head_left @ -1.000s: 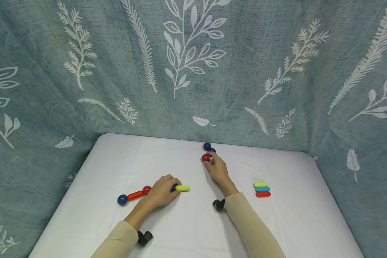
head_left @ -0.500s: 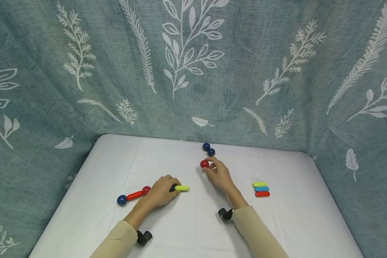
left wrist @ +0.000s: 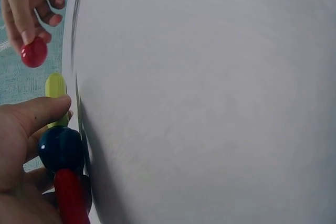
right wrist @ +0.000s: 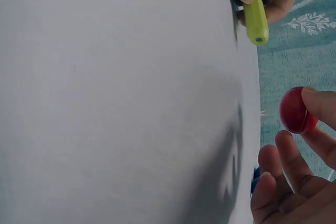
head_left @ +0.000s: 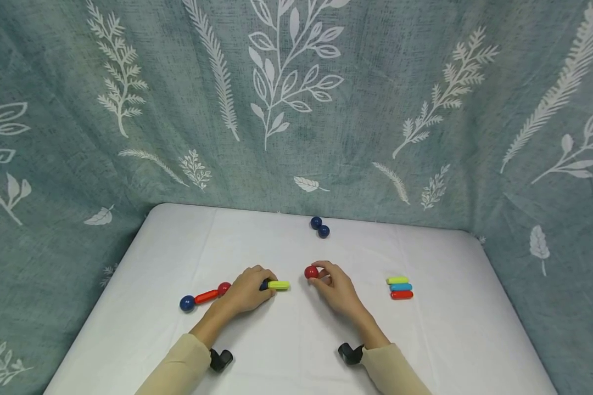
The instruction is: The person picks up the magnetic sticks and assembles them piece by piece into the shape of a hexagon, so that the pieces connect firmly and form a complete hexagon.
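My left hand (head_left: 247,291) grips a yellow-green stick (head_left: 279,285) near the end that joins a dark blue ball (left wrist: 61,148). A red stick (left wrist: 71,196) runs on from that ball in the left wrist view. Past the hand, the same row shows a red ball (head_left: 224,288), a red stick (head_left: 206,297) and a blue ball (head_left: 187,303); the hand covers its middle. Thumb and finger of my right hand (head_left: 342,294) pinch a loose red ball (right wrist: 297,109). This ball is a short way right of the yellow-green stick's free end, not touching it.
Two dark blue balls (head_left: 320,227) lie together near the far edge of the white table (head_left: 257,236). To the right, yellow-green, blue (head_left: 401,287) and red sticks lie side by side. A patterned green curtain (head_left: 296,159) hangs behind the table.
My right hand has drawn the red ball away from the two blue balls, toward me, to nearly level with the yellow-green stick. The left hand stays in place.
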The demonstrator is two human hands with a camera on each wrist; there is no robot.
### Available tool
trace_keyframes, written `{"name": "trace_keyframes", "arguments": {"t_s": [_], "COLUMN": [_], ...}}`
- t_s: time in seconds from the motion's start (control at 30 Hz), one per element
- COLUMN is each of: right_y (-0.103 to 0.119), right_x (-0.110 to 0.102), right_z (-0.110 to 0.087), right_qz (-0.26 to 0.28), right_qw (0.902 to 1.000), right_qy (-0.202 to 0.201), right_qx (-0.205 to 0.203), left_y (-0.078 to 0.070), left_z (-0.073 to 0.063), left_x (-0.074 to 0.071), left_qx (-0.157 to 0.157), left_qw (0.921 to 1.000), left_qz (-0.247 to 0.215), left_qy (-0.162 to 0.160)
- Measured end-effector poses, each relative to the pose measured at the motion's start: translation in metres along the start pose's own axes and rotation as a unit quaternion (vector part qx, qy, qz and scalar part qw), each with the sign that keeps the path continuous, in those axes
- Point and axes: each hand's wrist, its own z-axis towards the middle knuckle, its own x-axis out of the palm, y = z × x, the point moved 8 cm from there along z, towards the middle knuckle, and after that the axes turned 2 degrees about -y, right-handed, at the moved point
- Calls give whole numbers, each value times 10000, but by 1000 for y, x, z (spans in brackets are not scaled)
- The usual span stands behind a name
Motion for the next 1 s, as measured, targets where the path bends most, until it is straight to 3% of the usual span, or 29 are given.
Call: {"name": "trace_keyframes", "arguments": {"t_s": [0.4, 0.77, 1.0], "right_y": [3, 11, 12], "right_x": [24, 34, 35], "right_z": [-14, -14, -14], "right_qz": [-158, -273, -288], "right_qw": [9984, 9974, 9972], "right_qy": [533, 637, 682], "right_qx": [100, -179, -136], "left_y": [0, 0, 1], "left_z": [1, 1, 0], "left_x": [1, 3, 4], "left_qx": [-9, 24, 4], "left_qw": [10000, 10000, 10000], "left_qz": [-24, -42, -6], "left_qy": [-8, -33, -40]}}
